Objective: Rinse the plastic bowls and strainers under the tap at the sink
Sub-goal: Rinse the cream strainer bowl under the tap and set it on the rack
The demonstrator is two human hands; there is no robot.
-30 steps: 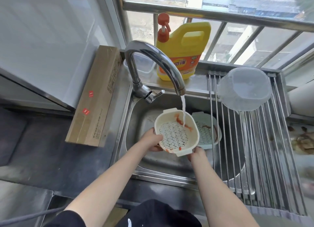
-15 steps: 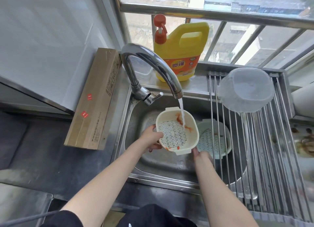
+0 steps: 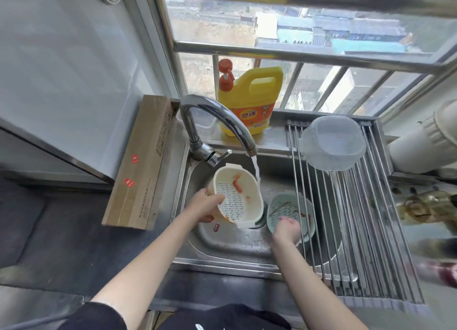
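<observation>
While the water [image 3: 256, 167] runs from the chrome tap [image 3: 217, 124], the left hand [image 3: 206, 204] grips the cream strainer [image 3: 237, 196] by its near-left rim, fingers curled over the edge, and it sits tilted above the steel sink [image 3: 235, 245] with red-orange smears showing inside. The stream falls just past the strainer's right rim. Over on the right, the right hand [image 3: 286, 230] is down on the near rim of the pale green strainer [image 3: 289, 212], which lies in the basin partly under the roll-up drying rack [image 3: 351, 218]; fingers look bent over the edge, though whether they truly clasp it I cannot tell. Up on that rack, a clear plastic bowl [image 3: 332, 143] rests upside down. A yellow detergent jug [image 3: 249, 100] with a red pump stands on the ledge behind the tap, and a long cardboard box [image 3: 141, 164] lies on the counter left of the sink
</observation>
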